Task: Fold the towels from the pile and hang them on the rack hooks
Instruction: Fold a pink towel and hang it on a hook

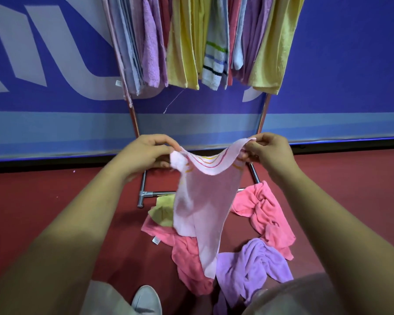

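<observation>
I have the pink towel (200, 201) up in front of the rack (137, 123), left hand (143, 153) and right hand (266, 153) each pinching a top corner so it hangs open, likely to square the edge for folding. Below the rack the pile (255, 264) sits on the floor (55, 201), no basket; up on the rack, hung towels (184, 42) crowd together.
</observation>
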The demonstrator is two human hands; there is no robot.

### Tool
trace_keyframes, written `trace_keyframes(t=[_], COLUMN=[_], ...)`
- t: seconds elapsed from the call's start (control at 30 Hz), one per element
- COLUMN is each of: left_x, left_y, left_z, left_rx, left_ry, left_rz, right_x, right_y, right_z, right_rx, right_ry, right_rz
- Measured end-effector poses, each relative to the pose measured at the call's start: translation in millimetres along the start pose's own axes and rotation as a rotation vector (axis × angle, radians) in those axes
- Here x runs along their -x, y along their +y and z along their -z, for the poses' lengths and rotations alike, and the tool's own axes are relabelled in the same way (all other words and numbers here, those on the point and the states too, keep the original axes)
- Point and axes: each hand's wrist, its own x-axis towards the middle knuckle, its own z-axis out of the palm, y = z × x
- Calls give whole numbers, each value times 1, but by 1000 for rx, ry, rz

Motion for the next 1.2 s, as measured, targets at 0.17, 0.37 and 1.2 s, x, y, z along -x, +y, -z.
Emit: trace_keyframes(t=[0.17,0.37,1.2], left_x=[1,-4,-8], left_y=[0,0,0], left_z=[-8,-22,-46], left_rx=[-82,-327,-414], left_ry=[-232,-104,32], left_rz=[-91,-234,-312], right_x=[13,3,33], right_y=[-14,-3,-21], right_z=[-5,-9,-30], right_rx=[-69,87,405], right_ry=[-224,1,-356], right_rz=[4,3,354])
